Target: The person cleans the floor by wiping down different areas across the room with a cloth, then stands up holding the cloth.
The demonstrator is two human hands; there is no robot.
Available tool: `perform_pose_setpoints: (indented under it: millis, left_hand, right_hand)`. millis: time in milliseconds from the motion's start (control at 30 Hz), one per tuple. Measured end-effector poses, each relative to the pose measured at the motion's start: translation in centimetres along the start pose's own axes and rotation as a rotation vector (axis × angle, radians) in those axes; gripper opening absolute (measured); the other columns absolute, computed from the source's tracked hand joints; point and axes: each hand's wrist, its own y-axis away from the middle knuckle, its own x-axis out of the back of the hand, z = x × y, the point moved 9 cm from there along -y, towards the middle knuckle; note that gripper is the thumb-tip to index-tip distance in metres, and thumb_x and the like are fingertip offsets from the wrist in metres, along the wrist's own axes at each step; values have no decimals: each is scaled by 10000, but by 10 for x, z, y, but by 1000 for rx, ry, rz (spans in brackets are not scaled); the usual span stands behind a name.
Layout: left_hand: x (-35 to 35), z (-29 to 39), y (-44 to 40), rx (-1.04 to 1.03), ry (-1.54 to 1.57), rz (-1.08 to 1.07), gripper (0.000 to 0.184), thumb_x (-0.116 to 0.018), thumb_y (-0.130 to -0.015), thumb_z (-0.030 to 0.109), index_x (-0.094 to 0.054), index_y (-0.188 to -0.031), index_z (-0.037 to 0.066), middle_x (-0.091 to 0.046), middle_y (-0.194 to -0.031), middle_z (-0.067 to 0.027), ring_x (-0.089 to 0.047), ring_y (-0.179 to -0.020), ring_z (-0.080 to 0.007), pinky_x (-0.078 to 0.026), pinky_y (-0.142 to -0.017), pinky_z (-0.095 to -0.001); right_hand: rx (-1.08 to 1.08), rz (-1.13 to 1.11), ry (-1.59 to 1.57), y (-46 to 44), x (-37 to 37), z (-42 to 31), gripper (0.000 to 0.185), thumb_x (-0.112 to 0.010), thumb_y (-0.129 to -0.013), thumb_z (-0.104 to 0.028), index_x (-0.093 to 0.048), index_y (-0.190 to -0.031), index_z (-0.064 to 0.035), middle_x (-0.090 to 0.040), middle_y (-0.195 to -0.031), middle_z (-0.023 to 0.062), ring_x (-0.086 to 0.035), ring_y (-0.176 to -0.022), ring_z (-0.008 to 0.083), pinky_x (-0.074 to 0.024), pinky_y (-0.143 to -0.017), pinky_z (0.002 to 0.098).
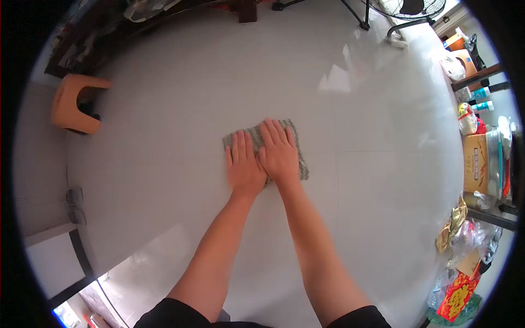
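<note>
A grey-green striped cloth point(292, 129) lies spread on the pale tiled floor point(377, 197). Both my arms reach forward and down to it. My left hand point(244, 165) rests flat on the cloth's left part, fingers stretched out and pointing away from me. On the right part, my right hand point(281, 154) presses palm down with its fingers extended. The two hands lie side by side, thumbs close together. Much of the cloth's middle is hidden under them; its edges show above, to the right and below.
An orange plastic stool point(68, 104) stands at the left wall. Along the right side runs a shelf with a cardboard box point(475, 164), bags and bottles. A fan point(410, 8) and thin black legs stand at the back. Dark wooden furniture point(248, 11) is at the top.
</note>
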Motion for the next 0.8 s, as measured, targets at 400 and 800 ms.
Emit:
perform_pose_setpoints:
  millis: [400, 800]
  left_hand:
    - [9, 0, -77, 56, -50, -161, 723, -338, -1151, 387, -194, -1741, -4, -125, -1851, -131, -99, -1711, -284, -54, -1377, -506]
    - [12, -2, -110, -111, 74, -55, 712, -442, -1092, 335, -333, -1697, -24, -273, -1803, -173, -188, -1691, -318, -126, -1376, -512]
  right_hand:
    - [94, -126, 45, -87, -1, 20, 658, -528, -982, -230, -503, -1617, -58, -414, -1750, 99, -345, -1635, 281, -247, -1347, 548]
    - [150, -330, 48, -132, -14, 21, 705, -497, -952, -230, -475, -1630, -38, -411, -1748, 124, -329, -1645, 310, -214, -1355, 558]
